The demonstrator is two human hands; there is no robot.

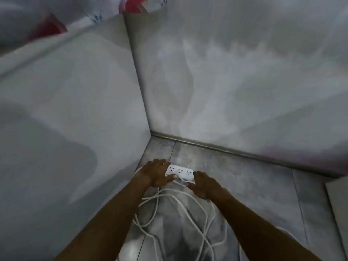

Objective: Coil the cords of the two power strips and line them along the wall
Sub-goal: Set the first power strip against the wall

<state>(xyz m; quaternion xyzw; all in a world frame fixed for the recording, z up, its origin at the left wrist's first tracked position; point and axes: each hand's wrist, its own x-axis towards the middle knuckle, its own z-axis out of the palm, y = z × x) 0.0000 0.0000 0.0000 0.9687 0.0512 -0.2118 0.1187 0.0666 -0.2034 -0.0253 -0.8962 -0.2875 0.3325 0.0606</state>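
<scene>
A white power strip (180, 172) with three sockets lies on the grey tiled floor near a room corner. My left hand (156, 173) grips its left end, thumb below and fingers over the top. Gripping the strip's right end the same way is my right hand (204, 186). White cords (190, 211) sprawl in loose tangled loops on the floor between my forearms, running toward the bottom of the view. Only one power strip is visible.
A grey wall (75, 113) stands on the left and meets another wall (244, 81) at the corner, with a metal strip (226, 150) along its base. A pale panel edge (337, 204) shows at the far right. Red and white fabric (135, 6) hangs at the top.
</scene>
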